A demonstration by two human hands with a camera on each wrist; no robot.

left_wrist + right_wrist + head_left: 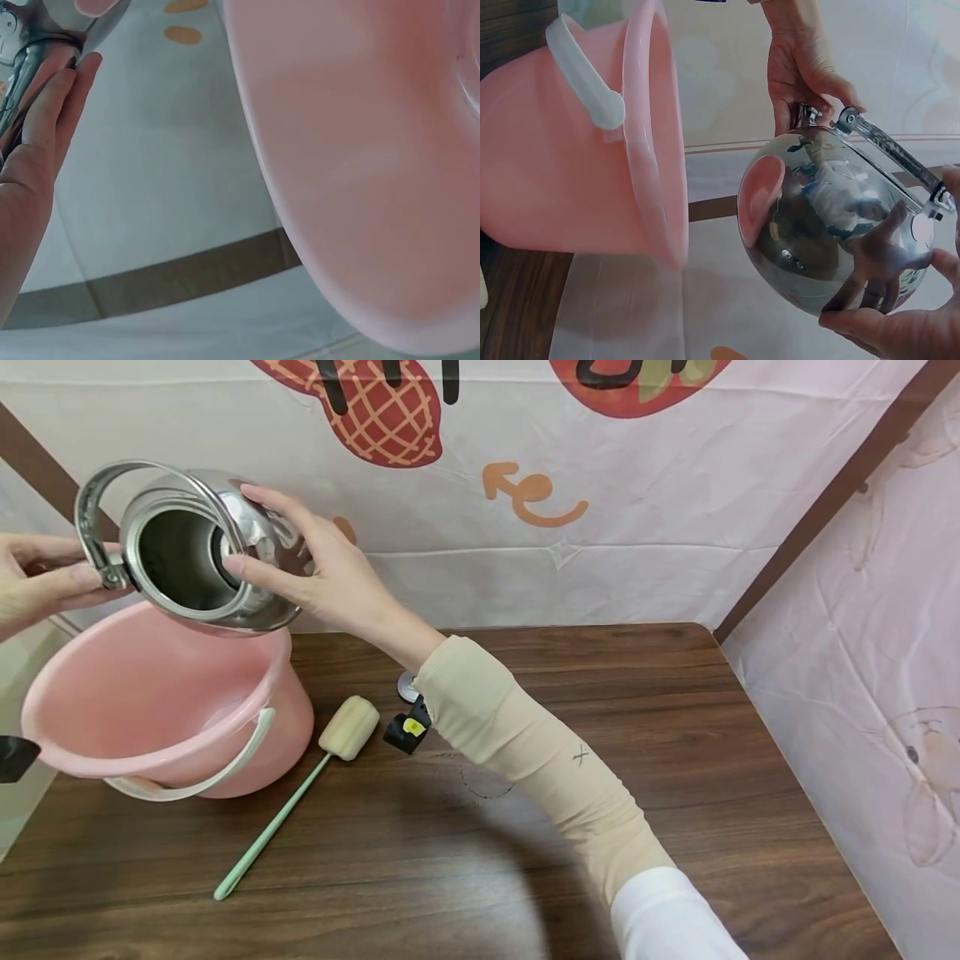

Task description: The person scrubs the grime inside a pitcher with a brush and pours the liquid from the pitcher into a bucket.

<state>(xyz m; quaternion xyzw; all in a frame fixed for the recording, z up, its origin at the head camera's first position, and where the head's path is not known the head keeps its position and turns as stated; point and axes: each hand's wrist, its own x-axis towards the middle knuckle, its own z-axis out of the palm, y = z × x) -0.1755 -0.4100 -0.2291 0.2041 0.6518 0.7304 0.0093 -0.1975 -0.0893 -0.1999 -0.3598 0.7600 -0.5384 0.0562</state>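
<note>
A shiny steel kettle (262,531) is held tilted above the pink bucket (67,718), its round mouth uncovered and facing the head camera. My left hand (37,581) pinches the kettle at its spout side, near the handle's hinge; in the left wrist view the fingers lie along the spout (34,82). Spread over the opposite side of the body, my right hand (330,564) grips it, thumb by the mouth's rim. The right wrist view shows the kettle's rounded underside (802,247), reflecting the bucket, with the right fingers (870,326) curved around its edge.
A sponge brush (348,727) with a long green handle lies on the wooden table (712,760) beside the bucket. A black piece with a yellow sticker (408,728) and a small silvery round thing (407,687) are partly behind my right sleeve. A printed cloth (637,577) hangs behind.
</note>
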